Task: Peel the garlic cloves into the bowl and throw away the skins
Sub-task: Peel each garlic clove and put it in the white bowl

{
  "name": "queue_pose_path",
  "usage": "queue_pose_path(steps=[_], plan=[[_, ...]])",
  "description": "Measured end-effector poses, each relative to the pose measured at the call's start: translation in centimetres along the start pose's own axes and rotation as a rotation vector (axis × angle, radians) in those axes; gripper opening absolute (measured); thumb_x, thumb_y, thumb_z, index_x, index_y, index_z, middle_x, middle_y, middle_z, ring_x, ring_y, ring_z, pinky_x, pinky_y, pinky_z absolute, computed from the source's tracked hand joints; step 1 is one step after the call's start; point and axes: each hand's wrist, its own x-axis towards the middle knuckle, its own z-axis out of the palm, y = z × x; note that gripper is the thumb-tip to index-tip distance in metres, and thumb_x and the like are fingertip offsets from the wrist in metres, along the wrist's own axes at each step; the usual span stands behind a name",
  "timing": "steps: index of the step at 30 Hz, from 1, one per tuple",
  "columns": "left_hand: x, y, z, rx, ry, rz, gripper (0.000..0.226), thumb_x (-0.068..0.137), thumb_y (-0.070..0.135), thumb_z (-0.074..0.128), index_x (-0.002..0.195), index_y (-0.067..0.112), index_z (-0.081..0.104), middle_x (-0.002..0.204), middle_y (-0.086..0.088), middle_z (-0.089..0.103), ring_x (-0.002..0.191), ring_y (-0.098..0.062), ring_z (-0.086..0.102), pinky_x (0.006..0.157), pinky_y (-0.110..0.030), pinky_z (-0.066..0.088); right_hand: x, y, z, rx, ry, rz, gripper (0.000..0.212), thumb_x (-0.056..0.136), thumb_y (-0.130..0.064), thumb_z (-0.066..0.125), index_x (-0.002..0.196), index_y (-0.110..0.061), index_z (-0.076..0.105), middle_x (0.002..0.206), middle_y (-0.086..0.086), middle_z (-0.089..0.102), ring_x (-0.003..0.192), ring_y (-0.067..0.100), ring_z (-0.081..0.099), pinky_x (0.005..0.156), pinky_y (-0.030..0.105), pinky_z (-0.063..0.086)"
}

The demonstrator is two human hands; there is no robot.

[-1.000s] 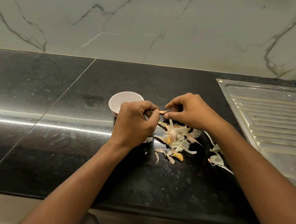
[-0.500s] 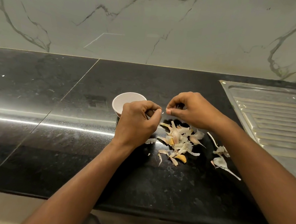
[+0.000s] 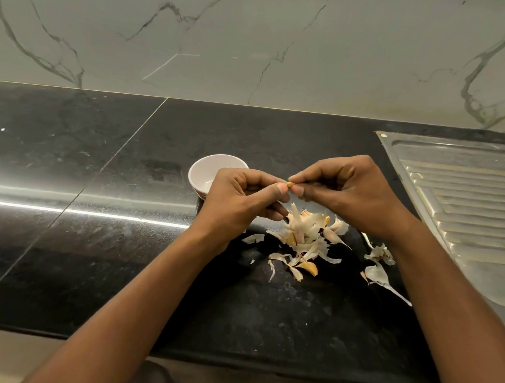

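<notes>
Here, a small clove (image 3: 290, 185) is pinched between both hands above the counter (image 3: 96, 241). Only its tan tip is seen, between the fingertips. The left hand (image 3: 239, 202) is curled, and the clove is held from the left by its thumb and forefinger. The right hand (image 3: 345, 190) is also curled, and the same clove is pinched from the right by its thumb and forefinger. The fingertips of the two hands almost meet there.

The white bowl (image 3: 205, 167) is placed just left of the clove and a little farther away; it is partly hidden by the left hand. What is inside it cannot be told.

A pile of pale skins (image 3: 304, 238) is spread on the counter, below the hands and nearer. Some more skins (image 3: 379, 265) are scattered to the right, beside the right wrist. At the far right a steel drainboard (image 3: 464, 202) is seen, and behind the counter a marble wall (image 3: 253, 45) is found.
</notes>
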Motion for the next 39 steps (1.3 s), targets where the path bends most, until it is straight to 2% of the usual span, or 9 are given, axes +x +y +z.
queue_pose_path(steps=[9, 14, 20, 24, 30, 39], plan=[[-0.1, 0.2, 0.4, -0.042, 0.016, -0.009, 0.01, 0.096, -0.007, 0.067, 0.093, -0.012, 0.075, 0.074, -0.022, 0.071, 0.058, -0.026, 0.069, 0.054, -0.026, 0.057, -0.6, -0.4, 0.6, -0.076, 0.034, -0.099, 0.016, 0.091, -0.018, 0.084, 0.107, -0.016, 0.084, 0.096, -0.008, 0.081, 0.09, 0.009, 0.079, 0.081, 0.025, 0.064], [-0.1, 0.5, 0.8, -0.079, 0.034, -0.011, 0.013, 0.096, -0.009, 0.064, 0.088, -0.007, 0.075, 0.071, -0.018, 0.07, 0.054, -0.023, 0.066, 0.051, -0.024, 0.054, -0.6, -0.8, 0.8, -0.081, 0.079, -0.147, 0.019, 0.09, -0.022, 0.082, 0.108, -0.018, 0.083, 0.098, -0.009, 0.081, 0.09, 0.006, 0.078, 0.081, 0.02, 0.062], [-0.3, 1.2, 0.6, -0.202, -0.009, -0.042, 0.009, 0.096, -0.001, 0.068, 0.093, -0.005, 0.076, 0.08, -0.02, 0.074, 0.063, -0.025, 0.072, 0.057, -0.023, 0.058, -0.8, -0.9, 0.5, 0.104, 0.113, -0.083, 0.019, 0.089, -0.014, 0.083, 0.108, -0.017, 0.081, 0.095, -0.007, 0.082, 0.088, 0.011, 0.08, 0.08, 0.02, 0.062], [-0.3, 1.5, 0.4, -0.254, -0.049, -0.081, 0.012, 0.096, 0.002, 0.067, 0.095, -0.005, 0.077, 0.087, -0.025, 0.075, 0.07, -0.028, 0.075, 0.062, -0.024, 0.061, -0.8, -0.8, 0.3, 0.097, 0.108, -0.081, 0.02, 0.089, -0.014, 0.083, 0.109, -0.015, 0.082, 0.098, -0.008, 0.082, 0.092, 0.01, 0.08, 0.082, 0.02, 0.062], [-0.4, 1.4, 0.4, -0.231, -0.039, -0.095, 0.01, 0.093, 0.0, 0.07, 0.091, -0.007, 0.077, 0.08, -0.023, 0.074, 0.065, -0.025, 0.075, 0.059, -0.022, 0.059, -0.9, -0.9, 0.3, 0.078, 0.041, -0.098, 0.021, 0.088, -0.021, 0.081, 0.108, -0.018, 0.082, 0.098, -0.01, 0.082, 0.093, 0.009, 0.079, 0.083, 0.021, 0.062], [-0.4, 1.5, 0.4, -0.234, -0.039, -0.095, 0.008, 0.092, -0.004, 0.069, 0.089, -0.01, 0.074, 0.076, -0.021, 0.073, 0.06, -0.022, 0.072, 0.057, -0.021, 0.058, -1.0, -0.9, 0.2, 0.084, 0.031, -0.101, 0.02, 0.088, -0.017, 0.083, 0.108, -0.016, 0.082, 0.098, -0.007, 0.082, 0.092, 0.01, 0.08, 0.082, 0.023, 0.063]])
